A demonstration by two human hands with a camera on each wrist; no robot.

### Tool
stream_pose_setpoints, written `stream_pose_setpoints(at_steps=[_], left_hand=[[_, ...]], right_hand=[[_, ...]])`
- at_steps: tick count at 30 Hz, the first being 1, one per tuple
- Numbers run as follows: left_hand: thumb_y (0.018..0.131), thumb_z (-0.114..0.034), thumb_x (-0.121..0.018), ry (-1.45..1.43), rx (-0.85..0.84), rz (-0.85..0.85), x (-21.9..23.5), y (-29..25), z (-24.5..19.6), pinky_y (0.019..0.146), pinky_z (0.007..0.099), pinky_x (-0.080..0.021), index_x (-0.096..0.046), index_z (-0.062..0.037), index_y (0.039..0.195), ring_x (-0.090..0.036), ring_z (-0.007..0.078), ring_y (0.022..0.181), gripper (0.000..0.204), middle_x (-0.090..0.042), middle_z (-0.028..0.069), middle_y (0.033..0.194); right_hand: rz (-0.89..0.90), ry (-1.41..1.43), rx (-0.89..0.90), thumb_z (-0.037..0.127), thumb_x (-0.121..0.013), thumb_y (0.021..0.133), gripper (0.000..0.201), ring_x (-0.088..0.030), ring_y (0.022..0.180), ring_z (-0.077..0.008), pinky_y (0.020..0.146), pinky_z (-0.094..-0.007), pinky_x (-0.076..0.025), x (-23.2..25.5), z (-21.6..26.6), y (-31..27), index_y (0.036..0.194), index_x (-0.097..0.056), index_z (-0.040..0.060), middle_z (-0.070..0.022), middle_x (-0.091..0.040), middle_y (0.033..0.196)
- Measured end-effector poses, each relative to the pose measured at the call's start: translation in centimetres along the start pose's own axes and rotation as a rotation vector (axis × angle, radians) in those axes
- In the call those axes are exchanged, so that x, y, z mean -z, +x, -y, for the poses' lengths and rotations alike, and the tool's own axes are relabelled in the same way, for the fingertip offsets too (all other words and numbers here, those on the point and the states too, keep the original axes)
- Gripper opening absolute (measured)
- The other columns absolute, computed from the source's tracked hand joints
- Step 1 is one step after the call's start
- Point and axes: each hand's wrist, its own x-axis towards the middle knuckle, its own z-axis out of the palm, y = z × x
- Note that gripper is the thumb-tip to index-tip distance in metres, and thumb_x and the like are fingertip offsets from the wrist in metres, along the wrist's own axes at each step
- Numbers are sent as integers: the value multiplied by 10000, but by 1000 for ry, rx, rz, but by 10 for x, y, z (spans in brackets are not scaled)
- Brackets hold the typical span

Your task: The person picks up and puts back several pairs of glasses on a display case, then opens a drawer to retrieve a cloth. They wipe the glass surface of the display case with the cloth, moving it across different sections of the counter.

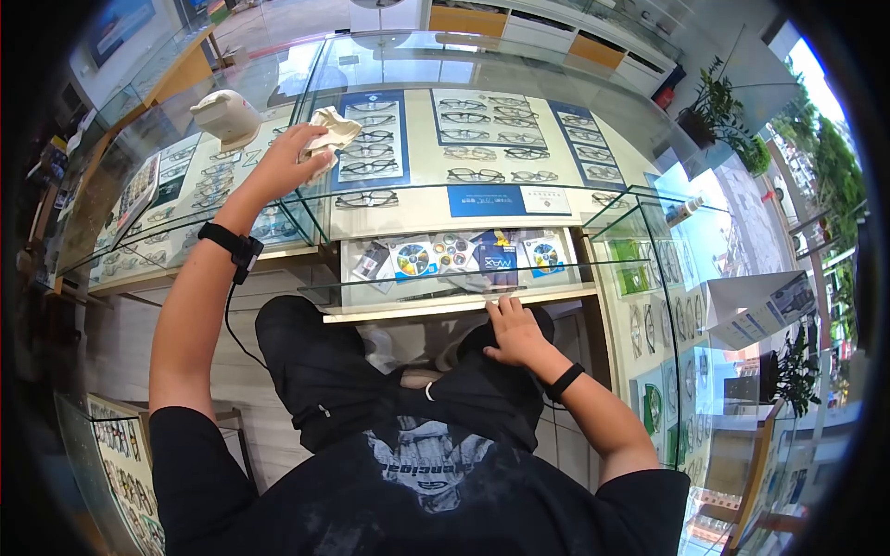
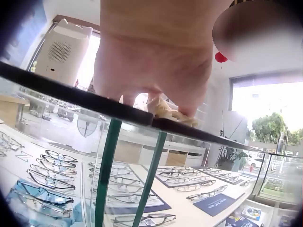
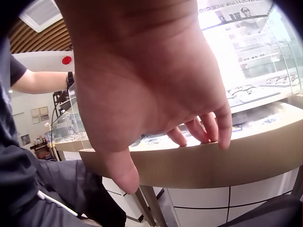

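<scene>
My left hand [image 1: 280, 171] holds a bunched, cream-coloured cloth [image 1: 336, 130] on the glass top of a display counter, near a joint between two panes. In the left wrist view, folds of the cloth [image 2: 166, 112] show under the fingers, right at the dark glass edge [image 2: 125, 112]. My right hand [image 1: 519, 332] rests at the front edge of a pulled-out drawer [image 1: 399, 313]. Seen from the right wrist, its fingertips [image 3: 208, 135] touch the top edge of the wooden drawer front [image 3: 189, 165], and the thumb hangs before the panel.
Rows of eyeglasses [image 1: 369, 167] lie under the glass. A white rounded device [image 1: 228, 119] stands on the counter at left. Leaflets and discs [image 1: 413, 259] fill the drawer. To the right are another glass case [image 1: 654, 306], a small bottle [image 1: 684, 211] and a folded card [image 1: 762, 306].
</scene>
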Motion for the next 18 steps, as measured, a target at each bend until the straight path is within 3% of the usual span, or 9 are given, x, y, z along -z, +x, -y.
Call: stream_pose_setpoints(at_steps=[4,5,14,17,18], left_hand=[[991,-465,-579,276,-31,-137,-23,-11,4,1179,490,-312,-514,-143,1475,-370,423,1456,585,-440,281,1526],[1001,-518,-534,311,-31,-149,-24,-12,4,1191,486,-308,-514,-147,1478,-390,412,1444,605,-463,255,1519],[995,-531,-529,311,-6,-186,-29,-14,5,1193,467,-309,-519,-166,1474,-384,381,1460,602,-480,230,1518],[992,-539,-527,311,-18,-193,-30,-13,7,1193,464,-310,-520,-171,1473,-387,376,1459,606,-482,221,1520],[990,-539,-528,310,-23,-201,-30,-13,7,1193,463,-311,-521,-171,1473,-387,375,1459,607,-484,218,1520]], right_hand=[[55,22,18,470,-826,752,945,-482,1261,-350,958,-432,-487,4,6,-19,1463,-414,3,-183,-480,1346],[66,23,16,470,-826,752,945,-482,1261,-350,958,-432,-487,4,7,-22,1463,-414,3,-183,-480,1346],[117,124,48,407,-816,783,869,-517,1235,-382,983,-456,-490,12,4,-45,1465,-435,27,-201,-477,1338],[216,145,93,430,-750,858,733,-560,1221,-367,984,-452,-496,34,5,-51,1415,-517,16,-195,-565,1301],[413,208,88,436,-717,886,677,-588,1196,-373,983,-456,-499,50,6,-50,1385,-549,10,-206,-609,1266]])
